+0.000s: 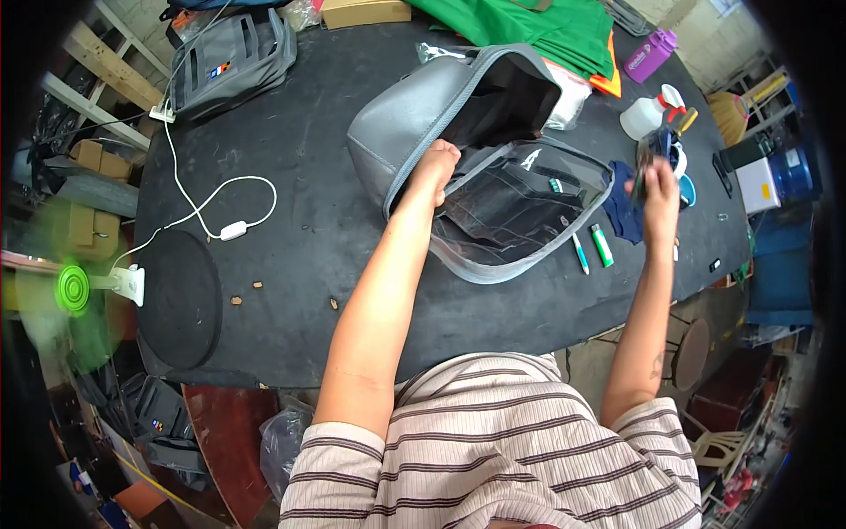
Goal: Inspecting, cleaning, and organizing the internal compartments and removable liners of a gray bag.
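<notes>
A grey backpack (414, 115) lies unzipped on the black table (291, 176), its dark lining and pockets showing. My left hand (434, 167) grips the backpack's opened edge near the zipper. My right hand (656, 181) is raised to the right of the bag and holds a small dark bundle (656, 148), whose exact kind I cannot tell. Under that hand a dark blue cloth (624, 212) lies on the table. Just beside the open flap rest a green marker (601, 245) and a teal pen (580, 253).
A white spray bottle (648, 115), a purple bottle (650, 55) and green fabric (546, 26) sit at the far side. Another grey bag (231, 62) lies at far left, with a white cable (211, 198) running to a green fan (75, 289). A round black pad (181, 300) sits near the front-left edge.
</notes>
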The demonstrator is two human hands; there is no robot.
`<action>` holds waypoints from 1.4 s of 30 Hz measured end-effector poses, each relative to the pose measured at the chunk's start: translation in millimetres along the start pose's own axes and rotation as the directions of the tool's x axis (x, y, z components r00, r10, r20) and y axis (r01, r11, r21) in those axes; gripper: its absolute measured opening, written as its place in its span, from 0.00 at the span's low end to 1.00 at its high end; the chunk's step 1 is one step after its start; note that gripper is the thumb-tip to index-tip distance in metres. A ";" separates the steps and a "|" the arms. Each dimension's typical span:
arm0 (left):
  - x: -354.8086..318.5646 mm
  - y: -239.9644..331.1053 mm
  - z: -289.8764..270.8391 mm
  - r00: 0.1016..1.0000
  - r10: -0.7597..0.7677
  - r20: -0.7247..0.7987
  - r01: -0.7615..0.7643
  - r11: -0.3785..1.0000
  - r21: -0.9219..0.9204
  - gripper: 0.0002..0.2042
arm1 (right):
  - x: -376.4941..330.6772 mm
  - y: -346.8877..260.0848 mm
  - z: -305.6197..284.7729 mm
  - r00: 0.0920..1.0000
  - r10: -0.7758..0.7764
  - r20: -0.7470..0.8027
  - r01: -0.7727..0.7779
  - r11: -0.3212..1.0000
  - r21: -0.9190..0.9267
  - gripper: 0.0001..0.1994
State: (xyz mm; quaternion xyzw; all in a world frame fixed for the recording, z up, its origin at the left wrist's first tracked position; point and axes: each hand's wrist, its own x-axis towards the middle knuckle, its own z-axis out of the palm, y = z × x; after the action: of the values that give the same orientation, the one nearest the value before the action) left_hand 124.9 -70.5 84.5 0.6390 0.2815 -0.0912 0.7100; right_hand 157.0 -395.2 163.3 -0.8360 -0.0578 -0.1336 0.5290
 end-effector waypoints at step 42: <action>18.3 -13.3 -16.8 0.997 -0.027 0.066 0.032 0.996 -0.078 0.03 | -34.8 -31.8 189.5 0.386 0.094 0.918 0.619 0.711 -0.333 0.19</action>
State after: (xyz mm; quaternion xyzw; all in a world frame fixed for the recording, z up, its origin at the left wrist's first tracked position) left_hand 128.8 -52.3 63.2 0.6030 0.2712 -0.1111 0.7420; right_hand 146.8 -209.3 104.4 -0.8752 -0.4216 0.2278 0.0656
